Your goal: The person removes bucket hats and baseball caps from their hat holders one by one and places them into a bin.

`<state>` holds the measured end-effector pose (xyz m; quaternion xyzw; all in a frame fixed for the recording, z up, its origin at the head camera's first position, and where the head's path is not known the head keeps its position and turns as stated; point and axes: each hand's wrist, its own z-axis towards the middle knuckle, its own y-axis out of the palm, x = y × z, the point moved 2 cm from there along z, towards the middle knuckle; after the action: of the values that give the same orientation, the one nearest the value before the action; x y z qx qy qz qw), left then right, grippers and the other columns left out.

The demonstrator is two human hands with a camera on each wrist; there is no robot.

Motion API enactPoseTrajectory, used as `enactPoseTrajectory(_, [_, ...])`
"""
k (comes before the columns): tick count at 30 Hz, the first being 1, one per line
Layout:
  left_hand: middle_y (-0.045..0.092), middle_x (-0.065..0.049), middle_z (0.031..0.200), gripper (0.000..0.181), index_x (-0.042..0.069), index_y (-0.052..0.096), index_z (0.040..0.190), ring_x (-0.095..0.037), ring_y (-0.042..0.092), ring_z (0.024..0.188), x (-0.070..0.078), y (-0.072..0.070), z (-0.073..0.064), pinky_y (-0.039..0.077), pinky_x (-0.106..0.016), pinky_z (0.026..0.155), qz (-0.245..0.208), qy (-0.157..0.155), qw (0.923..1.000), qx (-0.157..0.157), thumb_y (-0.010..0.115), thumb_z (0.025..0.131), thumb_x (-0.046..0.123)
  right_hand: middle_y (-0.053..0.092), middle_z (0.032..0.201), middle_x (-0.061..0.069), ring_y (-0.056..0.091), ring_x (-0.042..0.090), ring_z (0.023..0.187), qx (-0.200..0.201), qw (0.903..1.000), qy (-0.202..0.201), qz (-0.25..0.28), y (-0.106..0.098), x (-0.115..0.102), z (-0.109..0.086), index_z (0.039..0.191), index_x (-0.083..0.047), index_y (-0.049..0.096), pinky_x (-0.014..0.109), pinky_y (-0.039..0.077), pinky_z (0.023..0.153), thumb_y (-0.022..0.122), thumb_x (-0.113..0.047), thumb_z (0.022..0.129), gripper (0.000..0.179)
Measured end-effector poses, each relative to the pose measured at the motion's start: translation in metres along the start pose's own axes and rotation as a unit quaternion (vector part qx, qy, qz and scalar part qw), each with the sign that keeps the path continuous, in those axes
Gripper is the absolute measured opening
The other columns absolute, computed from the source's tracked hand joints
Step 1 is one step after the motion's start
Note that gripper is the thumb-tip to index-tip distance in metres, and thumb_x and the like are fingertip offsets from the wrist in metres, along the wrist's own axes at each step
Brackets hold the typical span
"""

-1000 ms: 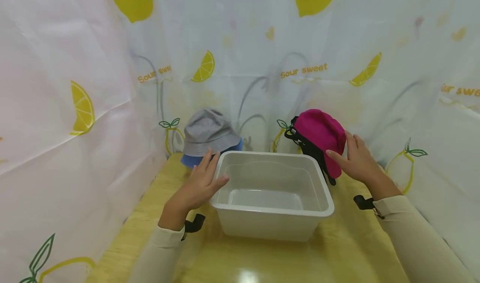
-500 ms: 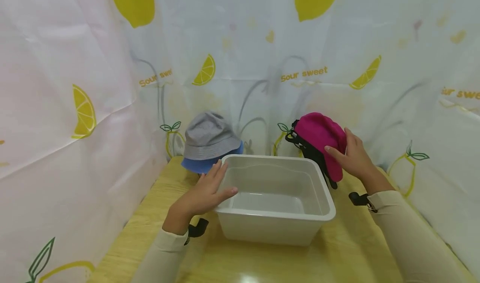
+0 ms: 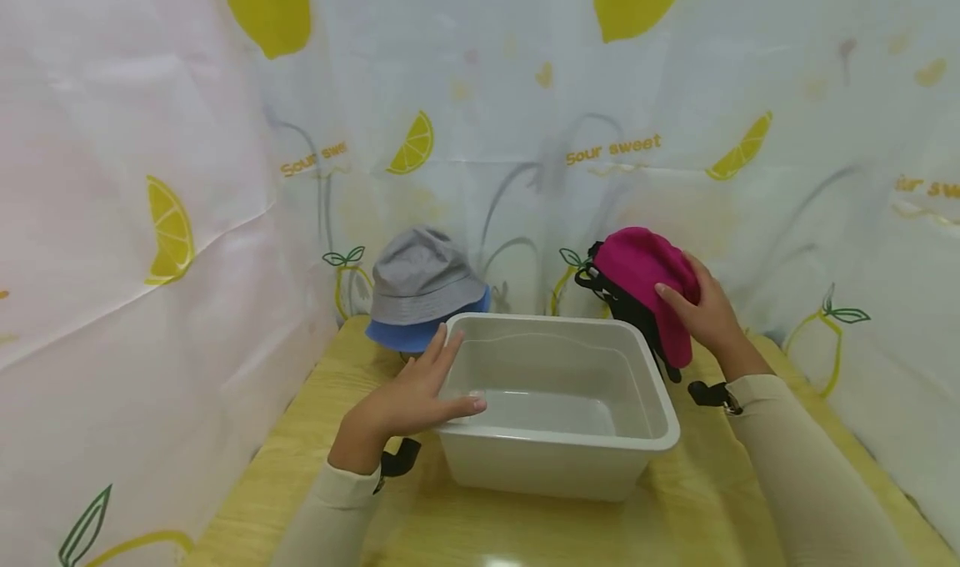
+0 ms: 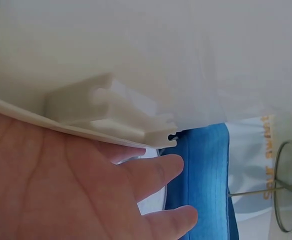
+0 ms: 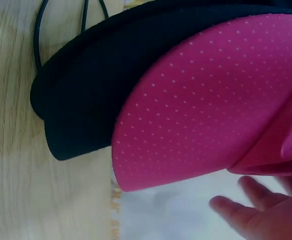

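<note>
Magenta fabric with small pale dots forms a brimmed cap (image 3: 647, 258) that sits beyond the right far corner of a deep off-white plastic bin (image 3: 536, 467), its brim slanting down toward the table and a black brimmed hat (image 3: 633, 313) with thin dark cords tucked just behind and beneath it. The right hand (image 3: 705, 313) is at the cap's outer side, thumb laid across the near face and the other fingers loosely extended and apart; I cannot tell for certain from the right wrist view whether those fingers touch the cloth. The left hand (image 3: 401, 404) is spread at the bin's left rim, palm against the edge, thumb out over the hollow, fingers straight and holding nothing. Just past those fingertips, a grey bucket hat (image 3: 423, 271) rests over a blue bucket hat (image 3: 405, 335), and a thin metal ring (image 4: 288, 188) shows near the blue one. Bin and headwear stand on a pale yellow wood-grain table (image 3: 300, 450), before a white curtain printed with lemons (image 3: 480, 75). Beige sleeves (image 3: 322, 509) cover both forearms.
</note>
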<state>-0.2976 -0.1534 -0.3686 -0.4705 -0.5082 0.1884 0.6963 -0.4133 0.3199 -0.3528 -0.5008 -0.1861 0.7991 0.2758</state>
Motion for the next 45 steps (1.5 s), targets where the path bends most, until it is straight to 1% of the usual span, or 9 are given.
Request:
enactPoseTrajectory(4, [-0.014,-0.008,0.174,0.111,0.024,-0.001,0.168,-0.037,0.012,0.16,0.002,-0.002,0.001,0.007,-0.066,0.125,-0.006,0.005,0.9999,0.007,0.06,0.09,0.075,0.026,0.169,0.02,0.031,0.051,0.148,0.0,0.9998,0.017,0.003,0.0,-0.001,0.0,0.167,-0.025,0.02,0.075,0.028,0.113,0.057,-0.049,0.103,0.078])
enactPoseTrajectory(11, [-0.014,-0.008,0.174,0.111,0.026,0.0,0.168,-0.038,0.01,0.16,0.001,-0.001,0.001,0.008,-0.066,0.125,-0.009,0.003,0.9999,0.007,0.06,0.09,0.076,0.028,0.165,0.029,0.032,0.056,0.146,-0.013,0.9983,0.044,-0.037,0.0,-0.004,-0.003,0.166,-0.013,0.024,0.075,0.028,0.113,0.046,-0.053,0.107,0.075])
enactPoseTrajectory(16, [-0.015,-0.006,0.174,0.11,0.026,0.0,0.168,-0.039,0.008,0.159,0.0,0.0,0.001,0.01,-0.067,0.125,-0.015,-0.002,0.9999,0.006,0.06,0.089,0.076,0.031,0.164,0.03,0.032,0.056,0.147,-0.009,0.9971,0.044,-0.061,-0.002,-0.005,-0.004,0.165,-0.012,0.029,0.073,0.028,0.115,0.035,-0.048,0.111,0.065])
enactPoseTrajectory(19, [-0.014,-0.005,0.175,0.11,0.028,0.001,0.168,-0.044,0.008,0.158,-0.001,0.001,0.001,0.013,-0.068,0.123,-0.019,-0.005,0.9998,0.007,0.06,0.089,0.076,0.036,0.161,0.029,0.035,0.055,0.146,0.008,0.9968,0.038,-0.07,-0.004,-0.007,-0.005,0.162,-0.011,0.034,0.07,0.029,0.116,0.031,-0.044,0.112,0.061])
enactPoseTrajectory(23, [-0.015,-0.003,0.175,0.109,0.03,0.001,0.168,-0.048,0.008,0.157,-0.003,0.002,0.001,0.017,-0.07,0.122,-0.02,-0.008,0.9997,0.006,0.06,0.089,0.076,0.043,0.156,0.03,0.041,0.054,0.142,0.049,0.9952,0.033,-0.078,-0.007,-0.01,-0.006,0.159,-0.008,0.041,0.068,0.032,0.115,0.029,-0.04,0.113,0.057])
enactPoseTrajectory(29, [-0.016,-0.002,0.174,0.109,0.031,0.0,0.168,-0.047,0.008,0.157,-0.002,0.002,0.0,0.018,-0.069,0.122,-0.025,-0.007,0.9996,0.007,0.06,0.089,0.076,0.048,0.154,0.023,0.046,0.049,0.141,0.118,0.99,0.016,-0.076,-0.014,-0.022,-0.005,0.156,-0.016,0.048,0.064,0.035,0.115,0.033,-0.036,0.112,0.051])
enactPoseTrajectory(33, [-0.015,-0.002,0.174,0.109,0.03,0.001,0.168,-0.046,0.009,0.158,-0.002,0.002,0.001,0.018,-0.069,0.122,-0.025,-0.005,0.9996,0.011,0.06,0.089,0.076,0.05,0.154,0.018,0.049,0.044,0.141,0.149,0.9857,-0.006,-0.079,-0.019,-0.032,-0.002,0.154,-0.019,0.052,0.06,0.037,0.116,0.037,-0.035,0.111,0.048])
enactPoseTrajectory(38, [-0.013,-0.002,0.175,0.11,0.031,0.001,0.168,-0.044,0.013,0.158,-0.003,0.003,0.002,0.025,-0.065,0.121,-0.021,-0.007,0.9996,0.018,0.06,0.088,0.079,0.051,0.154,0.016,0.049,0.042,0.141,0.159,0.9837,-0.025,-0.079,-0.023,-0.042,0.002,0.153,-0.018,0.053,0.057,0.037,0.117,0.039,-0.033,0.111,0.048])
enactPoseTrajectory(45, [-0.013,-0.005,0.175,0.11,0.029,0.001,0.168,-0.039,0.016,0.158,-0.001,0.003,-0.001,0.027,-0.062,0.122,-0.024,-0.01,0.9995,0.017,0.06,0.088,0.077,0.055,0.15,0.017,0.052,0.042,0.138,0.176,0.9801,-0.039,-0.083,-0.025,-0.047,0.001,0.15,-0.017,0.057,0.057,0.039,0.116,0.041,-0.031,0.11,0.046])
